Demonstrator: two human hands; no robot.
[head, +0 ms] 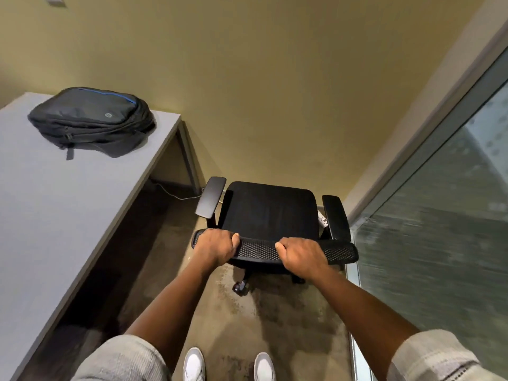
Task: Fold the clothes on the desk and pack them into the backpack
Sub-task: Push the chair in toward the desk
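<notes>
**Both hands grip the top of the chair back; backpack lies on the desk**

At the centre of the frame, a black office chair [270,213] stands on the carpet, seen from behind and above. The left hand [213,246] wraps over the left part of the mesh top edge of the chair back [258,250], fingers curled down the far side and out of sight, thumb pressed along the near edge. The right hand [301,255] holds the same edge further right in the same way: fingers closed around the rim, thumb tip showing on top. The two hands are apart, with a stretch of bare mesh between them.

In the upper left of the frame, a dark backpack [90,119] with a blue zip line lies flat on the grey desk [55,210], near the desk's far end and well apart from the chair. Its zips look closed.

A glass wall [439,229] runs down the right side. At the bottom centre are two white shoes [193,364].
</notes>
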